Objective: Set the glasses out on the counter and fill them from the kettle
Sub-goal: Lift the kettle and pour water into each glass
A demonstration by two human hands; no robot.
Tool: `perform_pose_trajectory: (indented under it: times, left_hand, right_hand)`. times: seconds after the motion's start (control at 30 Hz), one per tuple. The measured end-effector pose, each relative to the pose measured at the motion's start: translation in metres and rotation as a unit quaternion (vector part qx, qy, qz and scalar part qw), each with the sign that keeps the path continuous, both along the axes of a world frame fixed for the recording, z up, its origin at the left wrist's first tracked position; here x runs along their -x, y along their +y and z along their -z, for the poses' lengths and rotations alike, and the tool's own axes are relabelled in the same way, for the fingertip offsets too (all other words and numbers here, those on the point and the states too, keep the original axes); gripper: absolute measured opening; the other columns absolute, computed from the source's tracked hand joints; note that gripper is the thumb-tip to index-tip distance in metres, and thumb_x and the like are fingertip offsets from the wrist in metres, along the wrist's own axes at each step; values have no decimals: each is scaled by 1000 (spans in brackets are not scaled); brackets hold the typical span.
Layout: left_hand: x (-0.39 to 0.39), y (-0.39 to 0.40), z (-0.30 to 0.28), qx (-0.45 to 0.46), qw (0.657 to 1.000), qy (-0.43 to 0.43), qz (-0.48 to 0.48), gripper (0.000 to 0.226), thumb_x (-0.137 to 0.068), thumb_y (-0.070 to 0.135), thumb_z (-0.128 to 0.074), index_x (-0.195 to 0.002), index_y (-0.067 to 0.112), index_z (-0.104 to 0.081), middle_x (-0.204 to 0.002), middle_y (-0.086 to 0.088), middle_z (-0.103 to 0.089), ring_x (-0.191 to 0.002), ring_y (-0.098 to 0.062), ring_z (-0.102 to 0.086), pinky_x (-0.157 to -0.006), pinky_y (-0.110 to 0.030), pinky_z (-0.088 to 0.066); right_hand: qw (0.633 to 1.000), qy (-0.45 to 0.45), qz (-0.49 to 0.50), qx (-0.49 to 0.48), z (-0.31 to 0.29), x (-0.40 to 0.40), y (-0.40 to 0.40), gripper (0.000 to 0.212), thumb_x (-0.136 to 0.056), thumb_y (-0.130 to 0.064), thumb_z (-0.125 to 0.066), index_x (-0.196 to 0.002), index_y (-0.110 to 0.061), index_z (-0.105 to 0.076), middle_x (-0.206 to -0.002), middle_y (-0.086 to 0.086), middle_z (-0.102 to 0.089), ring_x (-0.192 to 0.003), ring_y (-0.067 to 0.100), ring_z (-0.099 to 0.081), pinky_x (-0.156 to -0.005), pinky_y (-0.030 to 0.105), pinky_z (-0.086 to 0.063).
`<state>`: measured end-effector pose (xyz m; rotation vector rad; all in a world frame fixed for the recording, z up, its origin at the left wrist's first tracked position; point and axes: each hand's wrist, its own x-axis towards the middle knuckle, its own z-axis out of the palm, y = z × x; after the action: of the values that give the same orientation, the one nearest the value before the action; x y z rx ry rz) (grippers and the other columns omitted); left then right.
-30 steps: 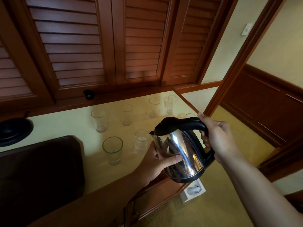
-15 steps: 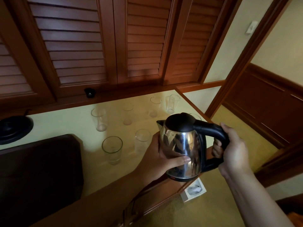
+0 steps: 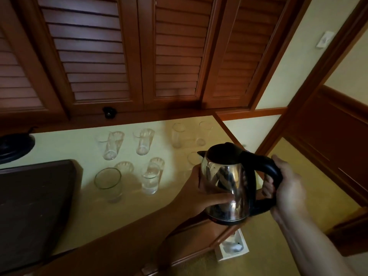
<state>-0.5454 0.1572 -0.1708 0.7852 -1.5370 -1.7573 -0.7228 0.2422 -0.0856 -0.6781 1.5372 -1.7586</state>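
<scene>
Head view, looking down. Kettle (image 3: pixel 229 186): polished steel body, black lid and black handle, lower right of centre, held roughly upright above the near right edge of the worktop (image 3: pixel 65 148), spout toward the left of the frame. Right hand (image 3: pixel 288 188): right of frame, fingers (image 3: pixel 267 188) curled through and closed round the black handle. Left hand (image 3: pixel 201 194): centre of frame, palm against the steel body, thumb laid across its front, remaining fingers hidden behind the body. Glasses: clear, blurred and partly doubled in the picture, standing on the pale worktop left of and behind the kettle. Back row, left to right: back-left glass (image 3: pixel 109 145), second back glass (image 3: pixel 143 141), third back glass (image 3: pixel 177 135), far-right back glass (image 3: pixel 204 132). Front row: wide-rimmed front glass (image 3: pixel 108 183) at left of centre, front-middle glass (image 3: pixel 151 179) just right of it; rim of one more glass (image 3: pixel 192 157) showing just left of the kettle spout. Fill levels not discernible. Dark tray (image 3: pixel 33 206): lower left, lying on the worktop. Black kettle base (image 3: pixel 15 145): far left edge, on the worktop. Louvred wooden doors (image 3: pixel 95 48): across the top of the frame, behind the worktop. Small black knob (image 3: pixel 109 112): on the wooden ledge under the doors. White box (image 3: pixel 232 247): on the floor, bottom centre-right, below the worktop edge.
</scene>
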Motion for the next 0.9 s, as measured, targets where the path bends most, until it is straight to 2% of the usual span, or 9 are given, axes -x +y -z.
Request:
perform_pose_trajectory:
  times: [0.07, 0.1, 0.23, 0.3, 0.4, 0.47, 0.6, 0.73, 0.9]
  left_hand:
    - [13, 2, -1, -4, 1000, -2, -12, 84, -77, -2, -93, -140, 33, -49, -132, 6, -73, -120, -1, -71, -95, -23, -61]
    - [20, 2, -1, -12, 1000, -2, -19, 83, -78, -4, -92, -141, 31, -50, -130, 6, -75, -118, -1, -72, -93, -22, -61]
    - [39, 4, 3, -52, 998, -3, -30, 83, -75, 11, -96, -143, 25, -50, -132, -1, -77, -124, -21, -74, -108, -56, -58]
    - [50, 7, 2, -66, 996, -9, -53, 85, -67, 23, -99, -138, 24, -52, -125, -4, -80, -120, -23, -76, -108, -59, -57]
    - [64, 10, 4, -67, 994, -12, -85, 86, -62, 29, -100, -135, 19, -54, -122, -11, -80, -113, -21, -79, -103, -48, -62]
    - [70, 12, 5, -70, 992, -4, -102, 84, -68, 19, -101, -136, 13, -53, -122, -20, -78, -108, -20, -80, -91, -35, -65]
    - [78, 13, 4, -71, 990, 6, -124, 71, -78, 8, -88, -139, 5, -50, -117, -16, -79, -99, -16, -82, -79, -22, -63]
    - [80, 8, 9, -80, 987, 3, -136, 76, -77, 17, -92, -141, 9, -51, -125, -20, -77, -106, -19, -81, -84, -25, -63]
    - [82, 4, 13, -87, 986, -10, -144, 85, -69, 35, -93, -140, 11, -53, -127, -18, -77, -114, -24, -79, -104, -45, -61]
  right_hand:
    - [1000, -5, 12, -19, 2, 17, -5, 43, -102, -33, -57, -64, -14, -55, -44, -2, -42, -35, 11, -35, -43, 28, -28]
    - [1000, -9, 6, -27, 2, 27, -7, 42, -101, -35, -58, -64, -15, -55, -46, -1, -41, -36, 12, -35, -45, 30, -28]
    - [997, 31, -25, -59, 4, 53, -14, 42, -98, -43, -62, -68, -14, -58, -51, 2, -43, -44, 14, -38, -52, 33, -34]
    - [996, 34, -22, -76, 4, 62, -19, 39, -98, -45, -64, -77, -13, -60, -50, -3, -48, -42, 10, -42, -51, 29, -37]
    - [995, 48, -51, -75, 1, 72, -27, 41, -99, -46, -62, -76, -13, -58, -48, -7, -49, -40, 6, -44, -48, 24, -38]
    - [993, 55, -70, -74, -5, 76, -31, 44, -100, -45, -61, -70, -13, -56, -47, -6, -48, -39, 5, -42, -46, 20, -37]
    - [988, 71, -102, -95, -12, 81, -39, 48, -100, -48, -60, -66, -14, -55, -46, -5, -46, -38, 5, -41, -46, 19, -39]
    - [984, 74, -124, -108, -14, 86, -48, 46, -98, -52, -61, -72, -14, -59, -46, -9, -52, -38, 1, -49, -50, 18, -42]
    - [978, 96, -155, -105, -17, 88, -57, 53, -97, -56, -60, -68, -12, -59, -48, -1, -48, -42, 10, -42, -55, 27, -39]
